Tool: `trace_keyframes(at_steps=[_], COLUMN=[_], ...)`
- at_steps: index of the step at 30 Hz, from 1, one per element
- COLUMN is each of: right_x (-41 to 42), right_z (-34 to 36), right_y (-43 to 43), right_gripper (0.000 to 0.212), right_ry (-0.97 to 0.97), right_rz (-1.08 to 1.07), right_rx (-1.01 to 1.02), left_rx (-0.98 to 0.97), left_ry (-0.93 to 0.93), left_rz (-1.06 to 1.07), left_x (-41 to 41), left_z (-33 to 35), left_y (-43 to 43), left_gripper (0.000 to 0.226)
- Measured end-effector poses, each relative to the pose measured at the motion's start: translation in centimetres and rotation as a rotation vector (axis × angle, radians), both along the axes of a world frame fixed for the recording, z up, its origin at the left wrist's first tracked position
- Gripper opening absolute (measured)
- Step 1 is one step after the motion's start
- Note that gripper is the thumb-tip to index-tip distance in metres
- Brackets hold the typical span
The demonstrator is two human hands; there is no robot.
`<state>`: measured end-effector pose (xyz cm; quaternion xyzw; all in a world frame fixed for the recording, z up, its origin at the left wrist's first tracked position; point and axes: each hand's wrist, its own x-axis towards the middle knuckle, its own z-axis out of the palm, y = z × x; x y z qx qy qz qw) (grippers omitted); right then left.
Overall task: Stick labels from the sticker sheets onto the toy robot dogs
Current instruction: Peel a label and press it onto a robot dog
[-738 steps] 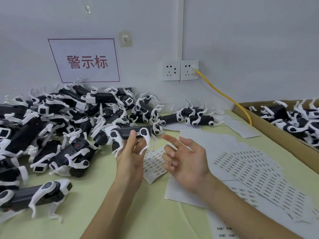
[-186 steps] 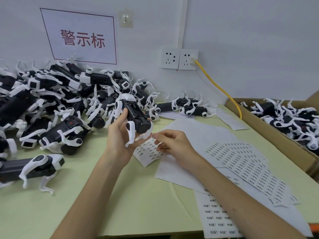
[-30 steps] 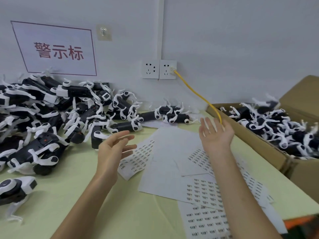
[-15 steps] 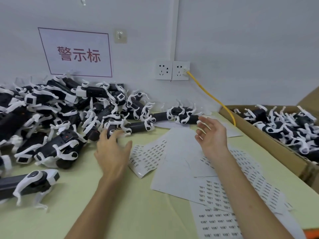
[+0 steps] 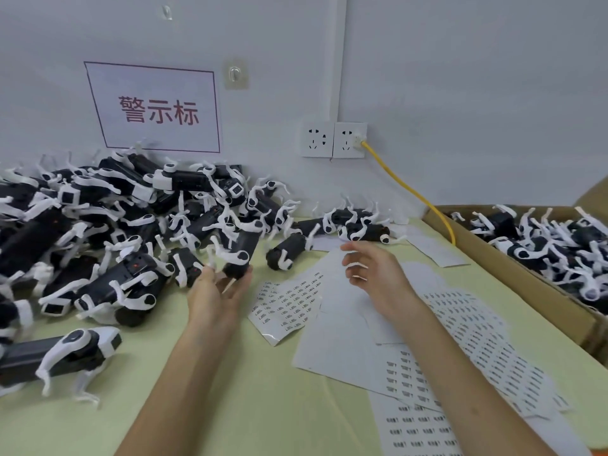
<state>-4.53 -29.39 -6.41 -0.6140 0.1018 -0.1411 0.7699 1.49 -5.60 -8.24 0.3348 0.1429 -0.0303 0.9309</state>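
Note:
A black toy robot dog with white legs (image 5: 242, 251) is tilted up at the near edge of the big pile of toy dogs (image 5: 108, 222). My left hand (image 5: 215, 292) grips its lower end between fingers and thumb. My right hand (image 5: 376, 274) hovers with fingers apart over the white sticker sheets (image 5: 473, 337) and holds nothing. A smaller sticker sheet (image 5: 289, 304) with rows of printed labels lies between my hands on the pale green table (image 5: 263, 406).
A cardboard box (image 5: 513, 271) at the right holds several more toy dogs. One dog (image 5: 65, 350) stands alone at the front left. A yellow cable (image 5: 411, 192) runs from the wall socket (image 5: 348, 139) toward the box. A red-lettered sign (image 5: 154, 108) hangs on the wall.
My left hand reached into the pile's edge and closed on a toy dog, tilting it up. My right hand drew back from the box toward the middle of the sheets.

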Motion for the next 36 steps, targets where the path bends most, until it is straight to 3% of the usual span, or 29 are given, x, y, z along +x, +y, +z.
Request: trace_keyframes(at_steps=[3, 9, 13, 17, 19, 23, 25, 27, 31, 36], right_x=[-0.2, -0.8, -0.5, -0.2, 0.0, 0.1, 0.1, -0.1, -0.5, -0.9], right_z=[-0.2, -0.6, -0.7, -1.1, -0.9, -0.8, -0.9, -1.0, -1.0, -1.2], right_y=[1.4, 4.1, 4.7, 4.2, 4.2, 3.8, 3.6, 3.8, 4.3, 4.5], right_gripper=[0.022, 0.065, 0.046, 0.038, 0.034, 0.047, 0.042, 0.036, 0.048, 0.021], right_ry=[0.029, 0.088, 0.043, 0.008, -0.014, -0.058, -0.092, -0.113, -0.165, -0.227], right_rz=[0.136, 0.411, 0.401, 0.268, 0.184, 0.102, 0.118, 0.127, 0.111, 0.212], right_rx=[-0.147, -0.174, -0.152, -0.082, -0.025, 0.008, -0.011, -0.07, -0.322, -0.433], left_rx=[-0.034, 0.364, 0.597, 0.754, 0.744, 0.652, 0.656, 0.699, 0.775, 0.721], left_ry=[-0.078, -0.358, -0.549, -0.556, -0.529, -0.542, -0.582, -0.647, -0.691, -0.642], left_rz=[-0.131, -0.264, -0.46, -0.39, -0.308, -0.302, -0.311, -0.34, -0.451, -0.551], left_x=[-0.8, -1.5, -2.3, -2.3, -2.1, -2.1, -2.2, -2.4, -3.0, -3.4], left_z=[0.4, 0.5, 0.0, -0.5, -0.3, 0.1, 0.0, 0.0, -0.1, 0.0], left_y=[-0.7, -1.7, -2.6, -2.8, -2.4, -1.8, -2.0, -2.2, -2.6, -2.9], left_gripper=[0.021, 0.026, 0.021, 0.02, 0.039, 0.026, 0.031, 0.038, 0.049, 0.052])
